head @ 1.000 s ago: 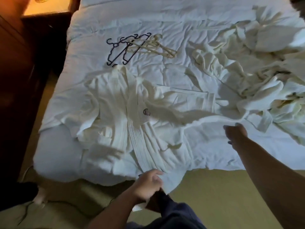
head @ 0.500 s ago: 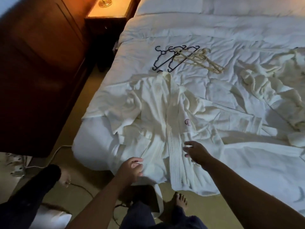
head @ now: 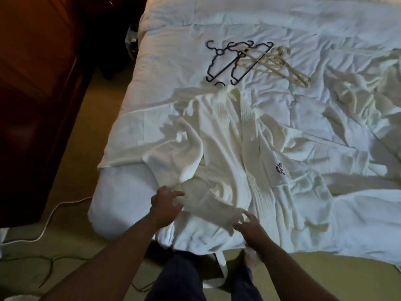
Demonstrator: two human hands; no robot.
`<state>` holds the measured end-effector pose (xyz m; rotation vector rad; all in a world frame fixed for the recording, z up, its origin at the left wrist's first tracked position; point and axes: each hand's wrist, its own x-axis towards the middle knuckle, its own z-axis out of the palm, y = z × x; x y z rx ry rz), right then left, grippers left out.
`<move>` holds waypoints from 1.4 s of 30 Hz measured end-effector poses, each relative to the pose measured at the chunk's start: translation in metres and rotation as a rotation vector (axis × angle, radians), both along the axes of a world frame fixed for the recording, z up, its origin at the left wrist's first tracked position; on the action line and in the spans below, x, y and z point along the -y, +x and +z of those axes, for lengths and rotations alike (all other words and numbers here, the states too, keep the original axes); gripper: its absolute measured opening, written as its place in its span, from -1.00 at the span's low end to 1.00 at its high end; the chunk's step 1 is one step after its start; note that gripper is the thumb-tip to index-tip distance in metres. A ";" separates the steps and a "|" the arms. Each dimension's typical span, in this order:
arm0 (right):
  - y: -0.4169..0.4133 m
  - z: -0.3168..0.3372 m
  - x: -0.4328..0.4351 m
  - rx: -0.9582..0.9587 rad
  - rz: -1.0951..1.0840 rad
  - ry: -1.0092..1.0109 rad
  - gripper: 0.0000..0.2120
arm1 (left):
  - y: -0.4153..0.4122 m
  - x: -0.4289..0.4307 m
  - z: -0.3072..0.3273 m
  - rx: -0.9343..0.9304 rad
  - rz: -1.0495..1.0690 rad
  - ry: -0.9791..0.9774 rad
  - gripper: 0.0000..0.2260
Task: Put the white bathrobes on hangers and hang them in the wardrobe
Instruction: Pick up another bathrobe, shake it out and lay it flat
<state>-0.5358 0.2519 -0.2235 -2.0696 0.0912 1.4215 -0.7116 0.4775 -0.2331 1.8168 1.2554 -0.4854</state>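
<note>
A white bathrobe (head: pixel 236 153) with a dark chest logo lies spread, collar away from me, on the bed (head: pixel 195 22). A black hanger hook pokes out at its collar. My left hand (head: pixel 166 203) has its fingers spread on the robe's left sleeve near the bed's front edge. My right hand (head: pixel 252 230) reaches with straight fingers onto the robe's lower front. Beyond the collar lie black hangers (head: pixel 230 61) and cream hangers (head: pixel 280 64) in a loose pile. More white robe fabric (head: pixel 368 92) is heaped at the right.
A dark wooden cabinet (head: pixel 36 94) stands to the left of the bed, with a strip of beige floor between. A white cable (head: pixel 50 218) and a dark cable lie on the floor at the left. My legs and a dangling robe belt (head: pixel 221 268) are below.
The view has swung closer to the robe's left side. My left hand moved up onto the sleeve, and my right hand came down and left onto the lower front of the robe.
</note>
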 end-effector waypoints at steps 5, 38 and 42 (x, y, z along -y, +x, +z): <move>-0.023 -0.026 -0.006 0.119 -0.196 -0.045 -0.47 | 0.027 -0.041 -0.029 -0.116 -0.266 0.101 -0.51; -0.052 0.019 0.099 0.438 0.170 -0.187 -0.83 | 0.012 0.066 -0.002 0.163 -0.295 -0.020 -0.62; -0.045 0.082 0.079 0.758 0.119 0.032 -0.84 | 0.038 0.096 -0.010 0.210 0.109 -0.110 -0.84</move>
